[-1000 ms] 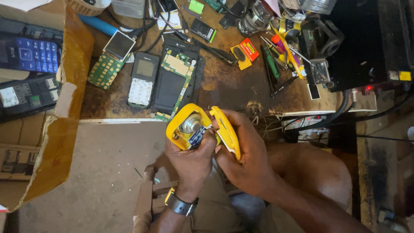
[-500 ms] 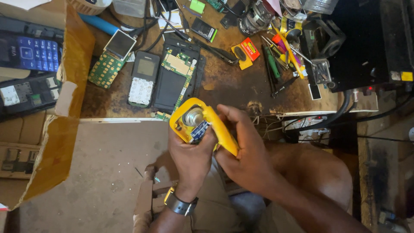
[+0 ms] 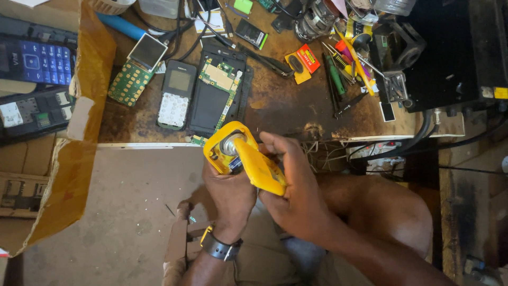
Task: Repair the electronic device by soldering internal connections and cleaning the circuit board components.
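Observation:
A small yellow device (image 3: 226, 148), its shell split open, shows a round silver part inside. My left hand (image 3: 230, 191) cups its lower body from beneath; a dark watch sits on that wrist. My right hand (image 3: 294, 186) grips the yellow cover half (image 3: 262, 169), which lies tilted across the open body and still touches it. Both hands are held just in front of the workbench edge (image 3: 148, 144), above my lap.
On the brown workbench lie an opened phone with a bare circuit board (image 3: 218, 91), a grey keypad phone (image 3: 176, 94), a green keypad board (image 3: 130, 81), screwdrivers (image 3: 336, 79) and a black box (image 3: 450, 47). A cardboard box (image 3: 79, 132) holding phones stands at the left.
The yellow device has turned in my hands. The cover half, which stood beside the body at the right, now lies slanted across it, and both hands have shifted slightly.

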